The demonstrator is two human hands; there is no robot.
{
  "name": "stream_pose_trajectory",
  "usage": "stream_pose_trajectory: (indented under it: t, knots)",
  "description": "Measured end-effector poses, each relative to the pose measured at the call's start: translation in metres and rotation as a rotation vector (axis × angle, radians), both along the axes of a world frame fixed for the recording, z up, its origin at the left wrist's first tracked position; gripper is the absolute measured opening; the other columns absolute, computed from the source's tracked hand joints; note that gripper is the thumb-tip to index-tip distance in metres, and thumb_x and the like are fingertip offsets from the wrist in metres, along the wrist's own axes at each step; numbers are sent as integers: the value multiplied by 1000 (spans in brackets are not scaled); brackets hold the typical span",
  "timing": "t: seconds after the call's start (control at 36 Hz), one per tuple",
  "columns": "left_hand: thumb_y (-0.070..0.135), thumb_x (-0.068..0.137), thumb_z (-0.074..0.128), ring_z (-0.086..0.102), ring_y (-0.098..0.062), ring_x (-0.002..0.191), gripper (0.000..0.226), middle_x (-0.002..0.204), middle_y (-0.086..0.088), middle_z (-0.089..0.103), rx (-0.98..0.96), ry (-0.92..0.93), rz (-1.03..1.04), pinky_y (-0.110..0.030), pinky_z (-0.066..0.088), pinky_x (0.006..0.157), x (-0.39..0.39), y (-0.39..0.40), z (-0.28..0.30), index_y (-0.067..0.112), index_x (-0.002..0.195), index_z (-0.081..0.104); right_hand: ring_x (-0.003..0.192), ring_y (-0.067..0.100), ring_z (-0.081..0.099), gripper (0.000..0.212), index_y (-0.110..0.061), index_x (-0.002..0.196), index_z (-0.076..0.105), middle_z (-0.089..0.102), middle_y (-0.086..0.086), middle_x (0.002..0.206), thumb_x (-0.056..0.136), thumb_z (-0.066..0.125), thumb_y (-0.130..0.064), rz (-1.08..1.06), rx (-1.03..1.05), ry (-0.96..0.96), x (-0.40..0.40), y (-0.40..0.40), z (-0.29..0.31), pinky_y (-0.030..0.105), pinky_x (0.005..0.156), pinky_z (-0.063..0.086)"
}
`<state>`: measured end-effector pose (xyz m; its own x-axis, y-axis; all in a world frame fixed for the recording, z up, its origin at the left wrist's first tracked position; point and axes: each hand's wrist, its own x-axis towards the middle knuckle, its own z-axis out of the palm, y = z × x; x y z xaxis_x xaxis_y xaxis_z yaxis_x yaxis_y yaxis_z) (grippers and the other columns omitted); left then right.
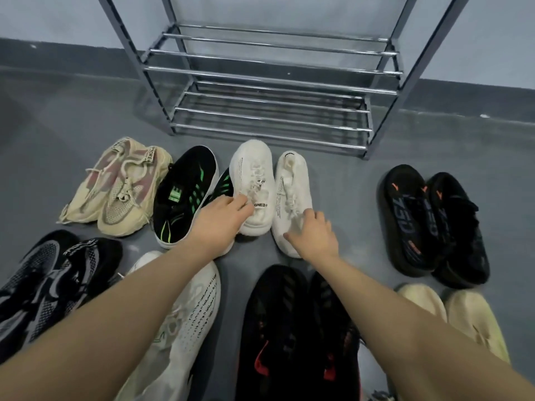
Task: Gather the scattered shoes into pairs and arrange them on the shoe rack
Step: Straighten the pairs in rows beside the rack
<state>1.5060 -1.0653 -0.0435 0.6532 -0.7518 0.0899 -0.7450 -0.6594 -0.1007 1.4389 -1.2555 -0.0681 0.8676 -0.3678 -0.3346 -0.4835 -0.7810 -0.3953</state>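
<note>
White knit sneakers, the left white shoe (252,186) and right white shoe (292,198), sit side by side on the floor just in front of the shoe rack (269,82). Left hand (223,218) and right hand (314,233) each have fingers curled into a collar. They look light and floppy, so I'd grab the heel collar, not the laces.

Left hand (220,218) gripping left white sneaker (254,180), right hand (314,233) on right white sneaker (292,183); floor (333,180), metal shoe rack (269,82) behind, other pairs around.
</note>
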Motion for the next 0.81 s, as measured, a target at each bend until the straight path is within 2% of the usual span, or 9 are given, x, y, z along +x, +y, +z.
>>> stream_pose_trajectory:
  t: [0.08,0.22,0.31,0.39,0.47,0.53,0.58,0.72,0.81]
  knots:
    - [1,34,82,56,-24,56,57,76,-3,57,-15,-18,0,-25,41,47,7,10,-13,12,83,55,116,29,45,51,-9,123,40,43,10,126,87,62,-36,-27,-96,-4,6,3,-12,36,93,39]
    - [4,29,80,56,-22,61,70,80,-3,54,-37,0,133,-27,44,52,0,4,-33,15,90,49,112,31,51,30,-5,118,38,50,14,123,91,51,-8,-118,-148,-35,9,5,-28,35,86,42]
    - [6,46,74,57,-29,82,76,98,-8,51,12,97,166,-41,48,87,-5,-9,-35,13,114,41,112,30,49,30,-6,116,37,51,12,121,89,50,-3,-135,-129,-51,9,4,-30,37,81,42]
    - [31,65,68,40,-35,118,89,126,-8,34,186,278,270,-45,21,113,-14,-24,-29,21,139,21,117,31,44,39,-6,122,35,47,13,124,85,48,2,-163,-57,-40,13,4,-24,40,81,44]
    - [41,71,71,41,-37,118,83,132,-8,30,251,249,309,-46,24,108,-17,-36,-26,20,136,23,116,33,45,37,-5,119,39,47,15,124,84,47,4,-148,-62,-24,14,1,-20,39,78,43]
    - [35,76,70,48,-34,106,68,131,-8,32,259,246,324,-40,37,91,-16,-39,-22,17,129,32,112,34,49,37,-5,118,43,52,16,119,83,43,5,-144,-88,-22,9,-9,-17,36,73,40]
    - [29,79,68,48,-33,101,57,130,-6,32,246,268,319,-34,35,75,-14,-40,-20,16,125,38,103,35,55,41,-8,120,47,59,15,110,82,39,5,-154,-110,-34,4,-22,-13,36,72,43]
    - [31,78,64,44,-30,98,45,127,-2,38,71,231,221,-31,34,74,-12,-40,-14,14,118,48,91,34,59,46,-16,118,58,65,13,97,82,38,4,-124,-197,-45,-10,-52,1,33,68,41]
    - [32,66,74,48,-31,86,48,115,-4,48,-23,192,162,-33,39,66,-13,-43,-13,12,106,57,93,35,61,45,-16,117,61,65,13,100,84,38,3,-147,-247,-50,-16,-65,8,34,71,44]
